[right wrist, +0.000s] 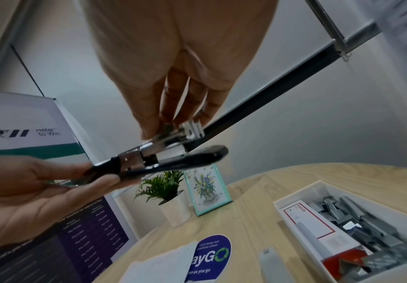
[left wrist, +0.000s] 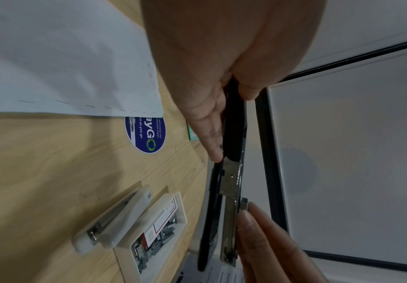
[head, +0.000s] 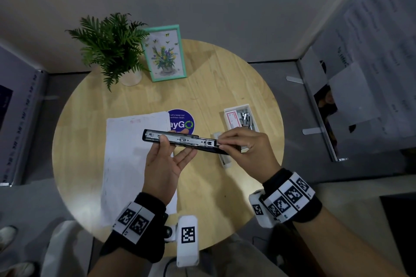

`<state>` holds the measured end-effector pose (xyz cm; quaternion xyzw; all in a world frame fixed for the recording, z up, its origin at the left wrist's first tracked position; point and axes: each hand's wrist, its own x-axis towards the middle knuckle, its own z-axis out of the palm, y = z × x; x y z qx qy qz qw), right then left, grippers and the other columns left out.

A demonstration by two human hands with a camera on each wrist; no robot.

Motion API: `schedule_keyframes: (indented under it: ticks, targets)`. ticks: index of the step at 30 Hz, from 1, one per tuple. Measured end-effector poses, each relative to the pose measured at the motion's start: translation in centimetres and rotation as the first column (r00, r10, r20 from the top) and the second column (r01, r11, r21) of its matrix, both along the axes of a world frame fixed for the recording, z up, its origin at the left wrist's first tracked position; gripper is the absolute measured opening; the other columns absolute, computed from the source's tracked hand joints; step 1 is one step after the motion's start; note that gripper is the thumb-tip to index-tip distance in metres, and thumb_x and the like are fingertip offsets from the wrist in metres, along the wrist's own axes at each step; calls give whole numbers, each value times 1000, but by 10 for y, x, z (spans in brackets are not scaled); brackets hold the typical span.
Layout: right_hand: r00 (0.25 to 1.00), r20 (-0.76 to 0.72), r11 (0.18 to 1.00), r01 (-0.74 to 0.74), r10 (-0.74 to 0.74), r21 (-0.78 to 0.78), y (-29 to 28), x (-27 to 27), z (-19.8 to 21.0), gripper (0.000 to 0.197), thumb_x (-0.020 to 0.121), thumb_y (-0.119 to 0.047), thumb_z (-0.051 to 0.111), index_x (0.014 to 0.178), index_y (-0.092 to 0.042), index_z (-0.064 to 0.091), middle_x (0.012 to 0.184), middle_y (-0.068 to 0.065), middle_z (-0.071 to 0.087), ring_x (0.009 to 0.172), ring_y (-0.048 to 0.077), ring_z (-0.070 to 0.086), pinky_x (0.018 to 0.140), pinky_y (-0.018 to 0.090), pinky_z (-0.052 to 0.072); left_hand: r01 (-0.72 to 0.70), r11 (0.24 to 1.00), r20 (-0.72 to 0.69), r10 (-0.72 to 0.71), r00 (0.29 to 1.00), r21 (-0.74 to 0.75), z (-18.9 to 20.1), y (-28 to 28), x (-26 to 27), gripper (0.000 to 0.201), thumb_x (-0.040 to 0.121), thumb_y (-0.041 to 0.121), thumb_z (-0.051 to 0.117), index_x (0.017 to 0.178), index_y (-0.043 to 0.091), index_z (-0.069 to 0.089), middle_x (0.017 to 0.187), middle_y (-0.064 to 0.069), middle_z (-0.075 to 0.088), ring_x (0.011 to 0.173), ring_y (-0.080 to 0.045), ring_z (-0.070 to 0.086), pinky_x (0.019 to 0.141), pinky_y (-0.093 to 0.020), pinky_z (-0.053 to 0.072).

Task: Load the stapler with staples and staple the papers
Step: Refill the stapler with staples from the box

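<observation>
From the head camera, the black stapler [head: 183,141] is up in the air over the round wooden table [head: 225,78]. It is flipped open, so its shiny metal track faces up. The left hand [head: 165,164] holds it near its left end, thumb on top and fingers under it. The right hand [head: 244,150] pinches the right end of the track with its fingertips. The white papers [head: 128,164] lie flat on the table under the left hand. A white tray [head: 242,119] sits near the right edge of the table, with loose staples [head: 247,119] and a staple box [head: 233,119] in it. A white stapler [head: 224,159] lies just beside the tray. A purple sticker [head: 182,119], a potted plant [head: 112,51] and a picture frame [head: 165,53] are farther back. There is bare wood at the back right.

From the left wrist camera, the left hand [left wrist: 212,76] grips the black stapler [left wrist: 231,145], which points away from the camera. Right fingertips [left wrist: 251,216] touch a strip of staples [left wrist: 244,204] on the track. The white stapler [left wrist: 115,220] lies next to the tray [left wrist: 168,226].

From the right wrist camera, the right hand [right wrist: 173,76] pinches the strip of staples [right wrist: 192,128] onto the open stapler [right wrist: 168,162]. The left hand [right wrist: 40,191] holds the other end. The tray [right wrist: 302,193] below is full of grey staples [right wrist: 367,220].
</observation>
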<state>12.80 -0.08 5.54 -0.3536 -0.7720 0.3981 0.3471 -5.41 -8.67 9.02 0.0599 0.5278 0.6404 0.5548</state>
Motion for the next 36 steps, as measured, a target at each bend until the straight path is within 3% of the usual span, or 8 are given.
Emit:
schedule_keyframes:
  ticks: [7,18,23,29,36]
  targets:
    - [1000,27,999,-6,4,49,-4,1,-4,10,77,-6,75,87,-6,78,86,4,74,81,14,66,72,27,55,4,1000,-11,-4,1000,7,1,-3,5,32,103,30,31,112,13,55,128,-16,62,114,-39,62,93,-44,53]
    - [1000,-12,998,16,-17,-55,-11,7,-9,11,78,-6,73,88,-6,78,86,3,74,79,15,69,72,30,57,7,1000,-16,-7,1000,-8,-1,-9,10,34,102,30,31,122,9,49,132,-18,60,114,-38,62,94,-46,51]
    - [1000,20,1000,-1,2,-9,-13,7,-10,11,78,-9,73,87,-6,78,85,4,74,77,13,67,69,24,54,7,1000,-22,-7,1000,-7,-2,-12,13,33,102,30,30,121,10,49,132,-18,59,115,-38,61,96,-47,49]
    - [995,91,998,-39,34,53,-12,9,-11,11,79,-10,72,88,-7,78,85,3,74,77,16,67,70,32,55,5,1000,-25,-5,1000,-4,-2,-14,15,34,102,30,31,124,10,48,132,-18,59,116,-38,60,97,-48,49]
    - [996,73,999,-45,46,-18,-15,10,-10,10,78,-5,74,87,-6,78,83,5,72,74,18,66,68,36,55,10,1000,-40,-11,999,-23,-3,-19,16,36,102,31,32,123,9,50,131,-18,60,114,-36,62,97,-47,49]
